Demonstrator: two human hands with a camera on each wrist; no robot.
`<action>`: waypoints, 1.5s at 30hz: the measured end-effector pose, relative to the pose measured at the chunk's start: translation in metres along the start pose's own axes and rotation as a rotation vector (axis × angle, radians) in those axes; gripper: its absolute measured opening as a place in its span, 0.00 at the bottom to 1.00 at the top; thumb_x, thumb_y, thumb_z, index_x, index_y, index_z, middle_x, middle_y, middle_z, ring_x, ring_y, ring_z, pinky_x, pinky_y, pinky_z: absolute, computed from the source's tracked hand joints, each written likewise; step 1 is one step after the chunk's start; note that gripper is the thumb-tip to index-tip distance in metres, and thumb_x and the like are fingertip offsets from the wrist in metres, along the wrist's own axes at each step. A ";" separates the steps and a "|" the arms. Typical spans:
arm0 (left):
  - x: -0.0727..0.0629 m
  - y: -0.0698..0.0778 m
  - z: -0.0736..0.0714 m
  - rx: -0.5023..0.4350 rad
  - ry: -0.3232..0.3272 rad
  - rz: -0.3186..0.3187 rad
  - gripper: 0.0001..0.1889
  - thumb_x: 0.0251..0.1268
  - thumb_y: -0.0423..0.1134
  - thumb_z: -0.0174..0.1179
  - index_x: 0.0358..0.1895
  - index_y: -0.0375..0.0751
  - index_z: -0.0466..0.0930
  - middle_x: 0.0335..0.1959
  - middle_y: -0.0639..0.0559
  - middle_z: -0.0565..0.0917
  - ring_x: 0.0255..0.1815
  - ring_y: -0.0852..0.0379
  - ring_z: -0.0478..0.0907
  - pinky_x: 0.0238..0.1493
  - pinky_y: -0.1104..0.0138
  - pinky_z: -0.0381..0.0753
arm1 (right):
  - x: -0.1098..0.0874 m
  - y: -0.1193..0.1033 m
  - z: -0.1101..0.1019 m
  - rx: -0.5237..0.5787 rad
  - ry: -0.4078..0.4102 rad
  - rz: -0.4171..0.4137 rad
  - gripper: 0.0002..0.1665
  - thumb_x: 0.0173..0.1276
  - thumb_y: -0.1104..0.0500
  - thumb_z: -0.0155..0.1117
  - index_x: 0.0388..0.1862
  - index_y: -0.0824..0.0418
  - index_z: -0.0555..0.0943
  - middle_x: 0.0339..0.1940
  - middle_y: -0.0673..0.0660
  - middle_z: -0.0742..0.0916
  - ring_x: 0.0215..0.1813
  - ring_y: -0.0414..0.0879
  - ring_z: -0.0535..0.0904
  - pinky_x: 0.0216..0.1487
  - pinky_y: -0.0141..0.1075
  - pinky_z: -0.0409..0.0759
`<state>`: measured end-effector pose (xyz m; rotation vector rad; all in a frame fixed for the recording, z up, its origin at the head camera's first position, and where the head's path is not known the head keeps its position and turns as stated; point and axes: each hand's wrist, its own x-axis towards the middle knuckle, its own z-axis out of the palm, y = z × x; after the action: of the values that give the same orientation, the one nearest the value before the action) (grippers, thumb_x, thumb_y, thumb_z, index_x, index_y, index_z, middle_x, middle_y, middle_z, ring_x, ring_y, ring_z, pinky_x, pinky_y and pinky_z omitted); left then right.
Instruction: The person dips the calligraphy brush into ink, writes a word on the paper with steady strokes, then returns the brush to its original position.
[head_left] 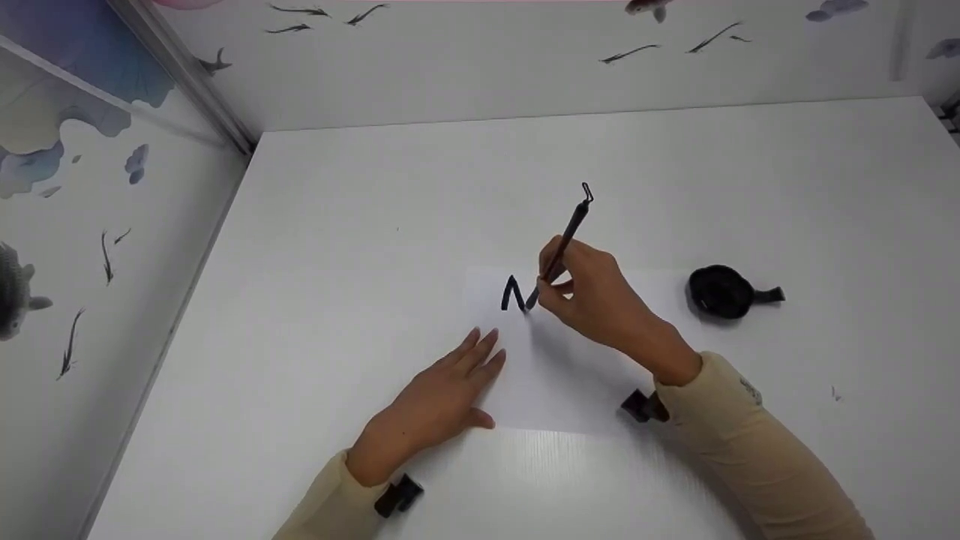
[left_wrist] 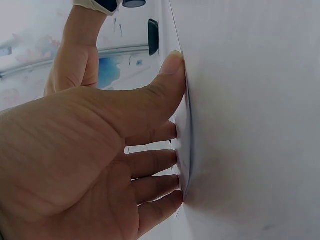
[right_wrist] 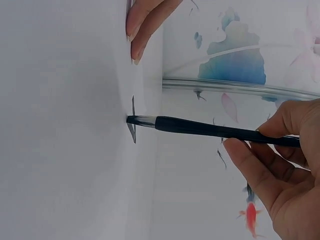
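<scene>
My right hand grips a dark-handled calligraphy brush by its shaft, with a hanging loop at its top end. In the right wrist view the brush has its ink-black tip against the white paper, at the end of a painted stroke. Black zigzag strokes mark the sheet just left of the tip. My left hand rests on the left part of the paper, fingers extended. In the left wrist view its thumb and fingertips press at the paper, which bows up slightly by the hand.
A small black ink dish with a short handle stands right of the paper on the white table. Panels with painted fish and leaves rise along the table's back and left. Each wrist carries a black camera.
</scene>
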<state>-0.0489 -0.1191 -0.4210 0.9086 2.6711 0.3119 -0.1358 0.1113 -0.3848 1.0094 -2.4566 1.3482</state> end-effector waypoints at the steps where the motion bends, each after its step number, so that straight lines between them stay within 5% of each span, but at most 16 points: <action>1: 0.000 0.000 0.000 0.002 -0.003 -0.001 0.44 0.55 0.51 0.67 0.73 0.38 0.58 0.76 0.44 0.49 0.76 0.46 0.42 0.70 0.61 0.55 | 0.000 0.000 0.000 0.005 -0.003 -0.004 0.11 0.59 0.75 0.60 0.38 0.66 0.72 0.35 0.54 0.79 0.37 0.42 0.82 0.34 0.30 0.82; 45: 0.001 0.001 0.000 0.033 -0.008 -0.014 0.45 0.54 0.52 0.67 0.73 0.39 0.58 0.76 0.44 0.50 0.76 0.47 0.44 0.69 0.60 0.59 | 0.004 0.013 -0.007 -0.039 0.070 0.005 0.11 0.61 0.74 0.61 0.40 0.67 0.73 0.37 0.57 0.80 0.41 0.42 0.82 0.36 0.30 0.82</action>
<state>-0.0489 -0.1180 -0.4207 0.8988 2.6818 0.2621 -0.1482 0.1201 -0.3880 0.9326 -2.4259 1.3093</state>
